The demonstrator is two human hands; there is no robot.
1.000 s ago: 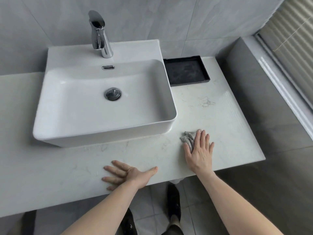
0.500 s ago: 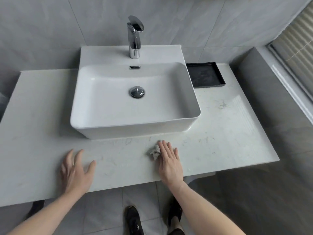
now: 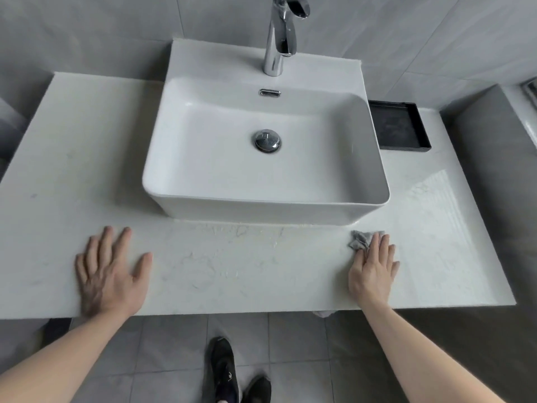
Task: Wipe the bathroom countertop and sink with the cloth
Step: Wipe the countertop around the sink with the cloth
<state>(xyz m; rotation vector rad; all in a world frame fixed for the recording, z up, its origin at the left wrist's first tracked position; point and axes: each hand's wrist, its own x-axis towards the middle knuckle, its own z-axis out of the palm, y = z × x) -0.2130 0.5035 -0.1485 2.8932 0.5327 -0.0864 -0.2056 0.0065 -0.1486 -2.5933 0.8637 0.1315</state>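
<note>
A white marble countertop (image 3: 232, 271) carries a white rectangular vessel sink (image 3: 366, 210) with a chrome drain and a chrome faucet (image 3: 279, 39) behind it. A small grey cloth (image 3: 359, 239) lies on the counter just in front of the sink's right front corner. My right hand (image 3: 373, 269) lies flat on the cloth with straight fingers, pressing it onto the counter; only the cloth's far left part shows. My left hand (image 3: 109, 274) rests flat on the counter near the front edge, left of the sink, fingers spread, holding nothing.
A black square tray (image 3: 418, 126) sits at the back right of the counter, beside the sink. Grey tiled walls rise behind and at the right. The counter's front edge runs under my wrists; my dark shoes (image 3: 229, 373) stand on the grey floor tiles below.
My right hand has slid the cloth to the right along the counter in front of the sink. My left hand stays flat on the counter. The view has shifted so the sink sits central.
</note>
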